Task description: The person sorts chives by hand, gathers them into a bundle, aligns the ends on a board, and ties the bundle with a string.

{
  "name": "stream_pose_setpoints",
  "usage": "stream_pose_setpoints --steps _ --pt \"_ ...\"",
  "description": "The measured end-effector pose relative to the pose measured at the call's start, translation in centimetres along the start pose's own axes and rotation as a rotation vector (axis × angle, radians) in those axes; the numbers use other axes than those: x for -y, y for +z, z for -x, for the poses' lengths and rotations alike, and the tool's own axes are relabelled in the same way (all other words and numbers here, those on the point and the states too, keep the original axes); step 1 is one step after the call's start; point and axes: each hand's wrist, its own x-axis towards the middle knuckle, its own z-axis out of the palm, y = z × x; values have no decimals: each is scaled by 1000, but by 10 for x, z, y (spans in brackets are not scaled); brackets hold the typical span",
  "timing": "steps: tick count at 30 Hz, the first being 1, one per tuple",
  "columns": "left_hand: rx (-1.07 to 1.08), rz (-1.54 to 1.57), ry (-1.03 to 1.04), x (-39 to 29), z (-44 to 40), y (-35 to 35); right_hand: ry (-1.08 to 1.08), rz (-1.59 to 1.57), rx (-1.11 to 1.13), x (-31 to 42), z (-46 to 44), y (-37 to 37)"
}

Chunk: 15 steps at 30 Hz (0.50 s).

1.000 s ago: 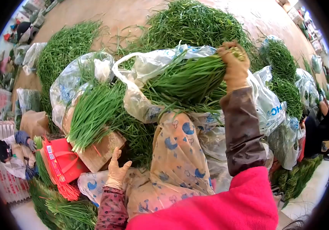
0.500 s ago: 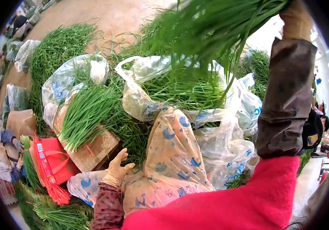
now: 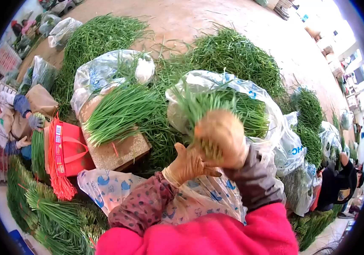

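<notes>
My right hand (image 3: 221, 135), gloved and blurred by motion, is closed around a bunch of garlic chives (image 3: 201, 104) in front of my chest. Its leaves point away from me, over the open plastic bag (image 3: 250, 89). Just left of it, against or very near the stem ends, my left hand (image 3: 187, 165) is open with thumb and fingers apart. More garlic chives (image 3: 254, 112) lie inside the bag. Farther left, a loose bundle of garlic chives (image 3: 120, 110) rests on a speckled block (image 3: 120, 151). A patterned plastic apron (image 3: 209, 191) covers my lap.
A red bag (image 3: 73, 146) with red ties (image 3: 61, 185) hangs beside the block. Tied bundles (image 3: 54, 204) lie at lower left. Heaps of loose green leaves (image 3: 237, 55) cover the floor ahead. At far left, a co-worker's gloved hand (image 3: 36, 122) holds chives.
My right hand has swung down from the upper right with the chives, to the middle before me. My left hand has moved right and up to meet it. The view has shifted.
</notes>
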Motion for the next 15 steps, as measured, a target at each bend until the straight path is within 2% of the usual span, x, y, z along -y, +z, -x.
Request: stream_pose_setpoints --steps 1,2,3,5,7,8,9,11,12,13,15 --pt "-29 141 110 1 1 0 -30 -41 -7 9 16 12" --pt "-41 145 110 3 5 0 -108 -39 -2 20 29 24" --pt "-49 188 72 4 10 2 -124 -65 38 37 37 28" --pt "-57 267 -6 3 19 4 -275 -63 -24 60 52 48" --pt "-65 341 -78 2 24 7 -326 -233 59 69 56 43" --pt "-120 202 -50 2 19 -9 -325 -235 50 71 59 45" --pt "-125 195 -51 2 19 -15 -377 -276 113 71 62 49" --pt "-181 -120 -38 -10 11 -8 -443 -317 167 66 63 56" --pt "-180 -98 57 -13 8 -3 -491 -312 134 62 60 59" --pt "-184 -109 67 -19 9 0 -539 -310 101 60 57 60" --pt "-237 -293 95 -33 17 6 -543 -307 129 57 54 47"
